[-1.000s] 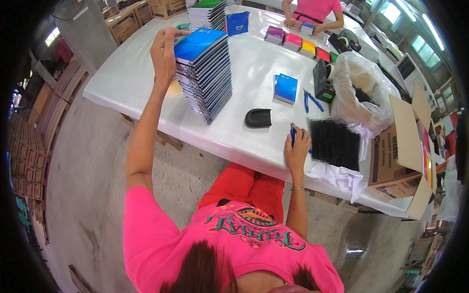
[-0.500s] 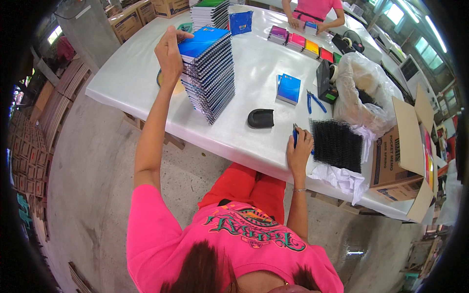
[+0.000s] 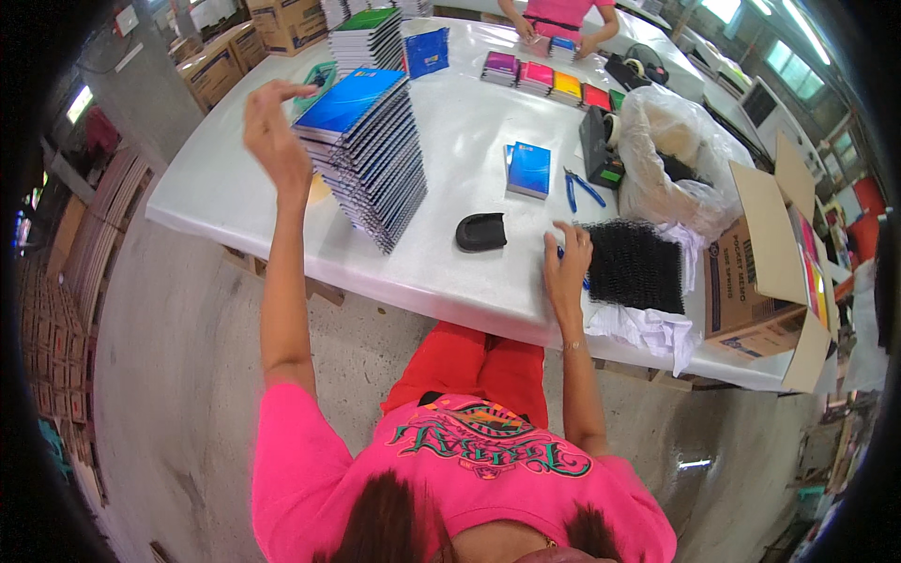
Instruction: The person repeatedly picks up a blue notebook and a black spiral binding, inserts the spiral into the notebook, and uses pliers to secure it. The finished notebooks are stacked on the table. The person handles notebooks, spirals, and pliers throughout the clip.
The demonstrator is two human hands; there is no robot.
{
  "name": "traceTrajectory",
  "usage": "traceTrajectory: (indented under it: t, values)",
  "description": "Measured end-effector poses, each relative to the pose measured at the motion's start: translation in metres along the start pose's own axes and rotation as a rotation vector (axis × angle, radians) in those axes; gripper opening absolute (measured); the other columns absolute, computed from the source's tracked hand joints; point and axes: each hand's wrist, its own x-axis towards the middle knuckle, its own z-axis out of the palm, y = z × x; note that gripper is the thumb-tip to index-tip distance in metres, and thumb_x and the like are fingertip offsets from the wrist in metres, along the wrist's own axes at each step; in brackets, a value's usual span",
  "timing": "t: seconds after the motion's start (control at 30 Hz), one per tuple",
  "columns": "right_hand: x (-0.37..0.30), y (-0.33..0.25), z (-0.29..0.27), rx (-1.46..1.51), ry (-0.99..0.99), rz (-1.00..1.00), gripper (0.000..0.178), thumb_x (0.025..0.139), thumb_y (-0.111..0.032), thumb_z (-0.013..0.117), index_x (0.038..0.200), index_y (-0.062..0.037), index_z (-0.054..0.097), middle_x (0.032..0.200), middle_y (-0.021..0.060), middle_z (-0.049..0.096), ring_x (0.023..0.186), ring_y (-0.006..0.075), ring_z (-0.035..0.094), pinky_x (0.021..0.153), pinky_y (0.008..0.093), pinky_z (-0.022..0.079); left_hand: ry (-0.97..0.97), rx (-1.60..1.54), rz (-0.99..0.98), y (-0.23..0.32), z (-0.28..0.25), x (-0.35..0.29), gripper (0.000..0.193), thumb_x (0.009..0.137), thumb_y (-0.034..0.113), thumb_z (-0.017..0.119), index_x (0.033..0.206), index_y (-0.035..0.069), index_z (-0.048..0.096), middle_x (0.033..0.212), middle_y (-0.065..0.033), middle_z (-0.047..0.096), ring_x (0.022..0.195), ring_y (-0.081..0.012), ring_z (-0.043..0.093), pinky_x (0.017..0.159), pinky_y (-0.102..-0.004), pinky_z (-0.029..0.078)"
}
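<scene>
My left hand [image 3: 279, 141] is raised beside a tall stack of blue-covered spiral notebooks [image 3: 371, 159]. It is empty, its fingers apart and clear of the stack. At the table's near edge my right hand [image 3: 568, 263] rests with fingers stretched out and loosely spread. Bits of a blue-handled tool [image 3: 560, 251] show beneath it, mostly hidden by the palm. Just right of that hand lies a mat of black wire spirals [image 3: 636, 267] on white cloth [image 3: 648, 330]. Two small blue notebooks [image 3: 530, 171] lie ahead, with blue-handled pliers [image 3: 584, 190] next to them.
A black curved holder [image 3: 481, 232] sits mid-table. A plastic bag [image 3: 671, 141], a black tape dispenser [image 3: 598, 150] and an open carton [image 3: 751, 291] stand on the right. Behind are a green-topped notebook stack [image 3: 366, 42] and coloured notebooks [image 3: 535, 75]. Across the table, another person's hands [image 3: 582, 45] handle small notebooks.
My left hand has come off the top of the notebook stack and moved left. My right hand's fingers have loosened over the blue-handled tool. The whole view has shifted slightly.
</scene>
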Motion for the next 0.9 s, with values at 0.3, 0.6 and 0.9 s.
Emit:
traceTrajectory:
  t: [0.3, 0.6, 0.9]
  values:
    - [0.124, 0.052, 0.071, -0.064, -0.047, 0.234, 0.053, 0.089, -0.036, 0.069, 0.115, 0.0091, 0.058, 0.112, 0.0287, 0.062, 0.112, 0.0430, 0.056, 0.096, 0.0479, 0.045, -0.453, -0.294, 0.025, 0.109, 0.022, -0.121, 0.024, 0.094, 0.017, 0.056, 0.082, 0.003, 0.071, 0.082, -0.0117, 0.063, 0.075, -0.0284, 0.061, 0.070, -0.0414, 0.048]
    - [0.137, 0.075, 0.094, 0.015, -0.219, 0.428, 0.064, 0.073, -0.042, 0.085, 0.108, 0.0076, 0.065, 0.092, 0.0201, 0.072, 0.083, 0.0270, 0.072, 0.074, 0.0355, 0.055, -0.818, -0.078, -0.395, 0.086, 0.059, -0.233, 0.020, 0.091, 0.020, 0.065, 0.100, 0.004, 0.072, 0.109, -0.0159, 0.059, 0.103, -0.0355, 0.055, 0.095, -0.0431, 0.043]
    - [0.128, 0.056, 0.075, -0.074, 0.073, 0.244, 0.041, 0.077, -0.012, 0.078, 0.107, 0.0018, 0.054, 0.093, 0.0242, 0.068, 0.089, 0.0418, 0.067, 0.078, 0.0455, 0.052, -0.816, -0.118, -0.484, 0.085, 0.059, -0.222, 0.020, 0.085, 0.014, 0.069, 0.105, 0.009, 0.072, 0.116, -0.0128, 0.056, 0.113, -0.0329, 0.052, 0.098, -0.0416, 0.042]
